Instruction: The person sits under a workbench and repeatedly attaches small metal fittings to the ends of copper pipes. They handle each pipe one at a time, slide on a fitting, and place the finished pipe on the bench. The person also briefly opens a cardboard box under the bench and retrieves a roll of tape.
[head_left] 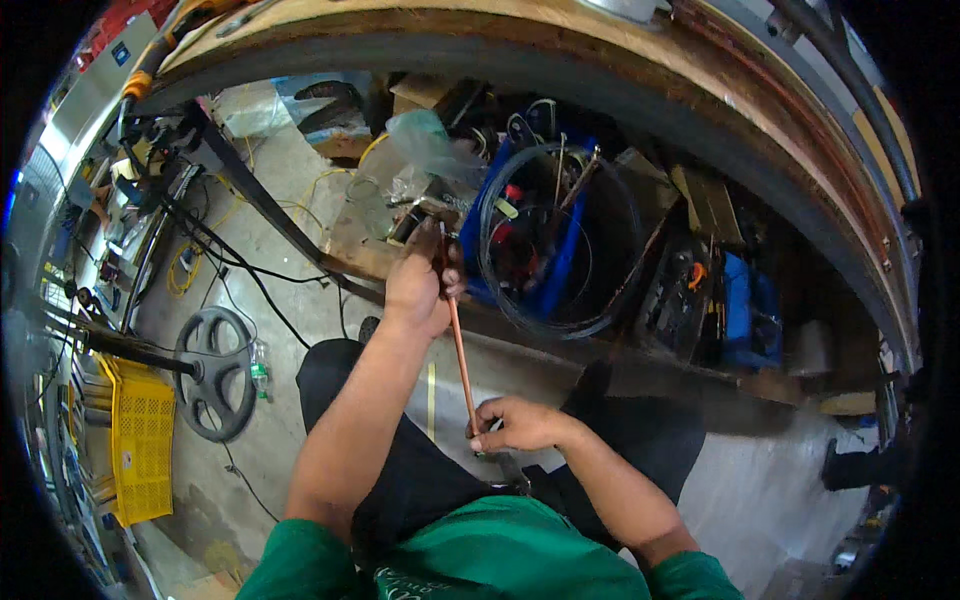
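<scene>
A thin copper-coloured tube [461,355] runs between my two hands in front of my lap, its lower end closer to me. My left hand [420,285] is closed around its far part, beside the clutter under the bench, and the fingers hide some of it. Near the other end, my right hand [515,424] pinches the tube between thumb and fingers. Just beyond my left hand lie a clear plastic bag [425,135] and a clear jar [371,208]. To the right of that hand stands a blue bin [480,230] with tools and rods in it.
A large coil of clear tubing or wire [612,315] leans over the bin. Overhead curves the workbench edge [520,65]. Farther right are a dark toolbox [672,310] and a blue container [750,310]. On the left stand a grey wheel [188,410], a bottle [260,370] and a yellow crate [145,440].
</scene>
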The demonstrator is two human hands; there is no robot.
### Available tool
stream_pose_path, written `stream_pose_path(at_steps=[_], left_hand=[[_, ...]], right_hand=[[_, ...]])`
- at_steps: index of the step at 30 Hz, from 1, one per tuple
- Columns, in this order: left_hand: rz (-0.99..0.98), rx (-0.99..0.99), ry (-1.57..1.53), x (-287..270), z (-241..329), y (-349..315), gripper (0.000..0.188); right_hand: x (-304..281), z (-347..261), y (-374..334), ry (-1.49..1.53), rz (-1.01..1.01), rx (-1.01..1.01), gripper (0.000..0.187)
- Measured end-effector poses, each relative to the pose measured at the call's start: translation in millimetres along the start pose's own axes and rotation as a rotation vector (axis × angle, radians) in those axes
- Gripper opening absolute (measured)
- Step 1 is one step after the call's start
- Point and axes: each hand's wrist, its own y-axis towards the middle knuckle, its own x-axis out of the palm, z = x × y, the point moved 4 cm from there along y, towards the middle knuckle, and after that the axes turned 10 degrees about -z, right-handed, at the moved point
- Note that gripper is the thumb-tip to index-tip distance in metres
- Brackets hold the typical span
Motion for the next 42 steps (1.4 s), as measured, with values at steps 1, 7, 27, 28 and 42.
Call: stream_pose_path(at_steps=[1, 7, 27, 28, 42], left_hand=[[-0.015, -0.014, 0.003, 3.7, -1.9, 2.8, 0.024], [0.012, -0.109, 0.219, 9.4, -48.8, 11.1, 0.025], [-0.895, -0.914, 0.605, 53.0, -139.3, -74.7, 0.025], [-0.852, -0.923, 0.592, 51.0, -141.5, -73.5, 0.025], [-0.503, -0.706, 0.608, 50.5, -143.3, -65.6, 0.029]], right_hand=[[-5.5, -0.1, 0.5, 0.021, 0.075, -0.015, 0.03], [-46.8, -12.8, -6.9, 0.563, 0.511, -0.183, 0.025], [-128.6, 19.4, -100.2, 0.728, 1.588, -0.368, 0.026], [-130.2, 25.3, -97.7, 0.645, 1.635, -0.346, 0.026], [-108.4, 12.6, -75.5, 0.666, 1.455, -0.199, 0.027]])
